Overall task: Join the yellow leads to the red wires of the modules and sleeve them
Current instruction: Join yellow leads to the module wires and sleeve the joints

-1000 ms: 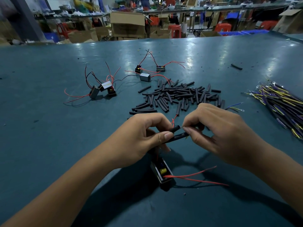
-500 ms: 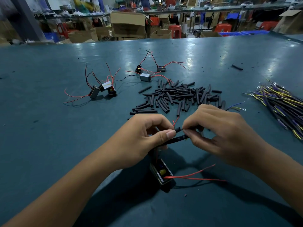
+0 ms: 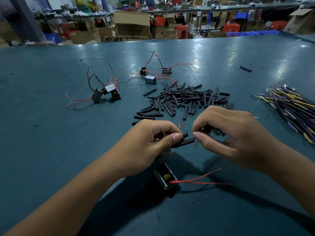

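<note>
- Left hand [image 3: 150,143]: thumb and fingers curled round two black sleeves [image 3: 185,142], near centre of the table [image 3: 51,150].
- Right hand [image 3: 237,137]: thumb and forefinger pinched together on a thin lead end just right of the sleeves; a short yellow tip shows below.
- Module [image 3: 165,178]: open black box below the left hand, red wires [image 3: 201,181] trailing right.
- Loose sleeve pile [image 3: 185,101]: far of the hands.
- Yellow leads [image 3: 293,108]: bundle at right edge.
- Other modules [image 3: 107,92]: far left and far centre.

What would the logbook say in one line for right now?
left hand: pinches black sleeves | right hand: pinches thin wire end | module: on table, two red wires loose | join: unfinished
</note>
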Demonstrator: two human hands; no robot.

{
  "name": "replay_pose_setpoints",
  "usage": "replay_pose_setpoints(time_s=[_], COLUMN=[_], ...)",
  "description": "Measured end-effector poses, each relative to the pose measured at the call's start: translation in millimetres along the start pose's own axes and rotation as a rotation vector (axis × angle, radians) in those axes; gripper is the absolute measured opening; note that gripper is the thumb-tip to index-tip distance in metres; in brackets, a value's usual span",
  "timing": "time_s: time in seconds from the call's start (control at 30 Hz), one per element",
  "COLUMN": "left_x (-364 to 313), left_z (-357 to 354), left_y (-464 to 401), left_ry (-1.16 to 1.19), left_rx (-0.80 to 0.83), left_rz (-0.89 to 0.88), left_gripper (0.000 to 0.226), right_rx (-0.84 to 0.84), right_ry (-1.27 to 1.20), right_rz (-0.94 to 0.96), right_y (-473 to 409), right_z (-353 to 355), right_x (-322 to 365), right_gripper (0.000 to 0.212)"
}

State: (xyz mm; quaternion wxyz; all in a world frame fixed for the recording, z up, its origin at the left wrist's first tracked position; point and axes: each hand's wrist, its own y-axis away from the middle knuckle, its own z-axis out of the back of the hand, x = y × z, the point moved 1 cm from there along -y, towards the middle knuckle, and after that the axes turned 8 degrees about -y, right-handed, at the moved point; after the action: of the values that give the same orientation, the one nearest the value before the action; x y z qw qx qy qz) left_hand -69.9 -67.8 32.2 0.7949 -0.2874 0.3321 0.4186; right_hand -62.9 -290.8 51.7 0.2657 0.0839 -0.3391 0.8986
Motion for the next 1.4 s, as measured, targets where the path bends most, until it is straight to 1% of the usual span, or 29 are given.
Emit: replay_pose_setpoints(time_s=[0.13, 0.3, 0.4, 0.5, 0.63, 0.93, 1.03, 1.17, 1.4], left_x=[-2, -2, 1, 3, 0, -4, -5, -6, -7], left_z=[0, -1, -2, -2, -1, 0, 1, 1, -1], left_y=[-1, 0, -1, -1, 0, -1, 0, 1, 1], left_ry=[0.065, 0.042, 0.112, 0.117, 0.128, 0.101, 0.087, 0.021, -0.053], left_rx=[-0.027, 0.011, 0.017, 0.029, 0.015, 0.005, 0.002, -0.018, -0.069], left_rz=[-0.007, 0.009, 0.047, 0.053, 0.037, 0.026, 0.017, 0.0, -0.037], left_gripper=[0.013, 0.019, 0.012, 0.007, 0.011, 0.009, 0.009, 0.008, 0.008], right_rx=[0.027, 0.04, 0.051, 0.06, 0.026, -0.068, -0.077, -0.043, 0.006], right_ry=[0.0, 0.022, 0.012, 0.005, 0.023, 0.008, -0.03, -0.075, -0.337], right_rz=[0.012, 0.033, 0.026, 0.019, 0.01, -0.04, -0.108, -0.213, -0.418], right_y=[-1, -1, -1, 0, 0, -1, 0, 2, 4], right_z=[-1, -2, -2, -1, -1, -8, -11, -12, -15], right_x=[0, 2, 1, 0, 0, 4, 4, 5, 6], right_gripper=[0.019, 0.019, 0.019, 0.019, 0.01, 0.007, 0.007, 0.012, 0.014])
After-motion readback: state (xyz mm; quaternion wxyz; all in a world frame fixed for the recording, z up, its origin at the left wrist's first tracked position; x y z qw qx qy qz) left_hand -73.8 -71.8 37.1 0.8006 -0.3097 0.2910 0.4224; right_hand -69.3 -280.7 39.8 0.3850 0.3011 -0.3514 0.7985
